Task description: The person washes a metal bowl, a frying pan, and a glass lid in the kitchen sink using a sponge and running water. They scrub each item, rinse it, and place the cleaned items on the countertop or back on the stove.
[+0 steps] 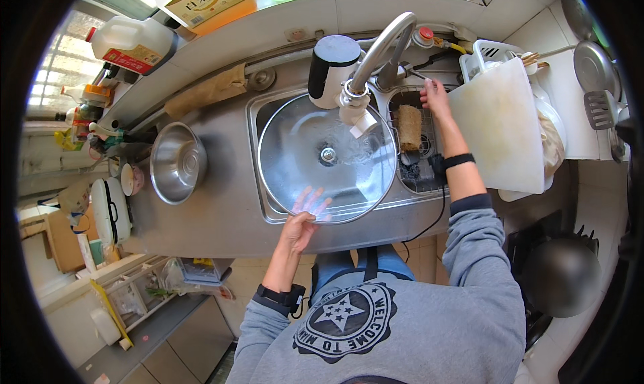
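My left hand [300, 228] grips the near rim of a large round glass lid with a metal edge [322, 183]. The lid lies over the left basin of a steel sink [269, 215], under the spout of a curved metal faucet [362, 72]. Wet ripples show on the glass, and finger shapes appear at its near edge. My right hand [435, 100] is raised at the tip of the faucet's lever [418, 74], fingers partly curled; whether they hold it cannot be told. Below that hand, a brown loofah-like scrubber [409, 127] rests on a wire rack in the narrow right basin.
A steel bowl [178, 162] stands on the counter at left. A white cutting board [495, 125] leans over a dish rack [490, 52] at right. A black-and-white cylindrical device [334, 67] stands behind the lid. A dark wok [561, 278] is at lower right. A black cable [435, 223] hangs from my right wrist.
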